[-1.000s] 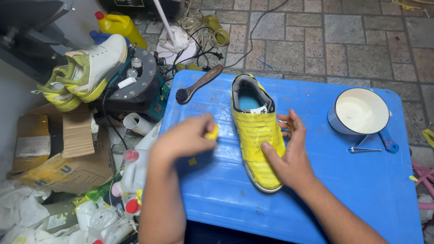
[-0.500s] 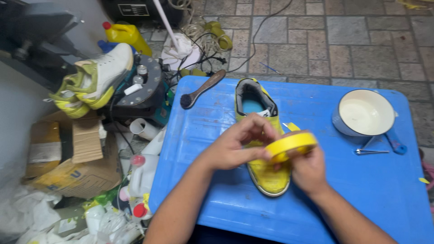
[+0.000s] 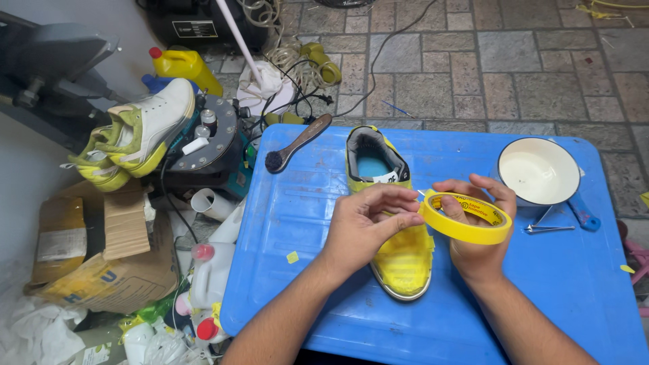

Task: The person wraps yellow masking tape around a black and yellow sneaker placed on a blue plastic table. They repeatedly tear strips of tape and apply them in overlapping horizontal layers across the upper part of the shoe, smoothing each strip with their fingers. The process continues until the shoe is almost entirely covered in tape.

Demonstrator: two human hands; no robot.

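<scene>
- Half a second back: tape roll level with the toe end of the shoe, both hands close over it. Now lifted a little higher and tilted, roll (image 3: 466,217) clear above the yellow shoe (image 3: 395,223), nearer the right edge of the blue table (image 3: 297,223).
- A second back: no roll in hand at all, right hand flat on the shoe, left pinching a small yellow scrap. So: a switch from pressing tape down to fetching a fresh strip, by the look of it.
- Right hand (image 3: 476,253): fingers curled round the roll from behind and under, thumb on the near rim, firm hold.
- Left hand (image 3: 368,223): palm down, thumb and forefinger nipped together at the roll's left rim, seemingly on the tape's free end; other fingers loosely bent.
- Shoe lying sole-down mid-table, toe toward the near edge, untouched by either hand.
</scene>
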